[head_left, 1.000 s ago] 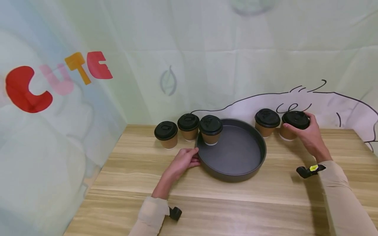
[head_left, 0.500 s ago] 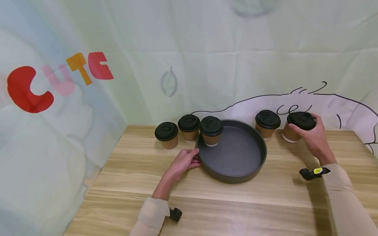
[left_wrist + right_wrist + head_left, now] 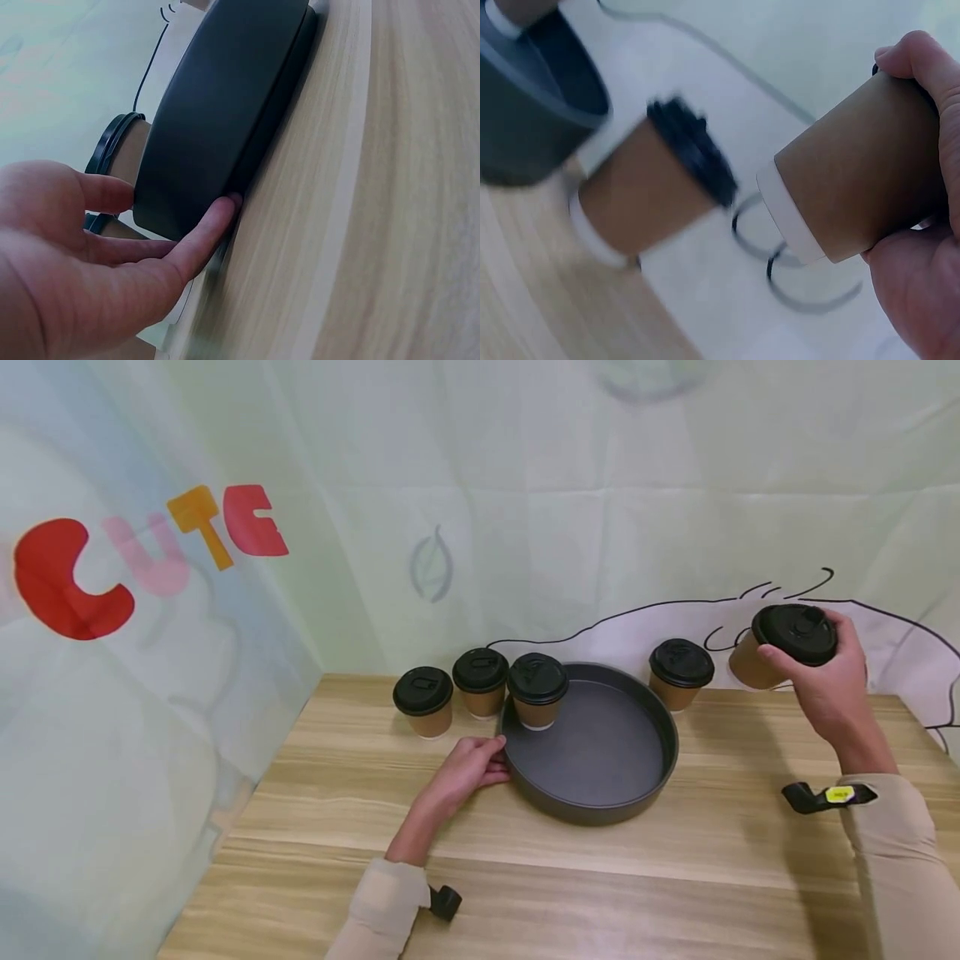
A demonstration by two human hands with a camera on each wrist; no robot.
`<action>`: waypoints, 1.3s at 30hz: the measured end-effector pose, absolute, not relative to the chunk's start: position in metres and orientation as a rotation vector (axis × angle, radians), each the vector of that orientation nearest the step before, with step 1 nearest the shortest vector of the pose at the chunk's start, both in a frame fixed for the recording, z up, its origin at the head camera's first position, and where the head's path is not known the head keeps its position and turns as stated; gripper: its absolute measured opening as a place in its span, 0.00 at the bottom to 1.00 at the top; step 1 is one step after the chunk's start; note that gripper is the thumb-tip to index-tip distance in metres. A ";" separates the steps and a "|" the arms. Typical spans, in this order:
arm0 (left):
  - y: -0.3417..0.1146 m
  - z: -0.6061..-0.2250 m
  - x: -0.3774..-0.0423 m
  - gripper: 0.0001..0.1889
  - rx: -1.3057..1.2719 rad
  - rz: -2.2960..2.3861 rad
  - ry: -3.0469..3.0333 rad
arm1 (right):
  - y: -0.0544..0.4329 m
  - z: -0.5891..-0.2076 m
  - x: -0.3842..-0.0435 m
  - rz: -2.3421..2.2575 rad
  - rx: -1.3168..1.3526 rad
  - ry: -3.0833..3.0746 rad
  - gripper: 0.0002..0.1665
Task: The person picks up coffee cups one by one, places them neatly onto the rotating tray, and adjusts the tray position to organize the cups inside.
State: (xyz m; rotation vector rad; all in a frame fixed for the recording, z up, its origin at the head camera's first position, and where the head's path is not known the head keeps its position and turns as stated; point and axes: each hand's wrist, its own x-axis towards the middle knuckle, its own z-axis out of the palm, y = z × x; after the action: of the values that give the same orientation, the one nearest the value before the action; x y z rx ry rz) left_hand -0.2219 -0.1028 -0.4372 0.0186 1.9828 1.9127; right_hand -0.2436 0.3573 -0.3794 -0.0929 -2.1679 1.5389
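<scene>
My right hand (image 3: 836, 685) holds a brown paper coffee cup (image 3: 753, 662) with a black lid, tilted, up off the table at the right. In the right wrist view, fingers wrap the lid end of that cup (image 3: 862, 172), its white base pointing away. My left hand (image 3: 468, 770) grips the left side of a round dark grey pan (image 3: 600, 752), one digit at the rim and others at the lower edge of the wall (image 3: 217, 112). One lidded cup (image 3: 537, 693) stands inside the pan at its left.
Two lidded cups, the outer cup (image 3: 423, 703) and its neighbour (image 3: 480, 685), stand left of the pan. Another cup (image 3: 680, 675) stands right of the pan near the back edge. A printed curtain (image 3: 525, 527) hangs behind the wooden table (image 3: 570, 885).
My right hand has raised its cup off the table, moving it up and right and tilting it. The left hand, the pan and the other cups stay put.
</scene>
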 end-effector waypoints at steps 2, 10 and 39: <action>-0.103 -0.437 -0.222 0.22 0.019 1.912 1.985 | 0.347 -0.372 -0.242 1.590 0.000 -2.117 0.38; -0.102 -0.438 -0.223 0.23 0.012 1.910 1.989 | 0.287 -0.363 -0.234 1.589 0.317 -2.184 0.45; -0.102 -0.438 -0.223 0.21 0.028 1.898 2.008 | 0.131 -0.428 -0.213 1.823 0.687 -2.487 0.52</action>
State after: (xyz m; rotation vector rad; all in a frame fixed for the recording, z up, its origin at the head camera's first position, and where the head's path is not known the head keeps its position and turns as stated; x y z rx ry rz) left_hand -0.2229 -0.1022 -0.4380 0.0281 2.0076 1.8980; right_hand -0.2129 0.1307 -0.4277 0.6869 -2.4873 1.8226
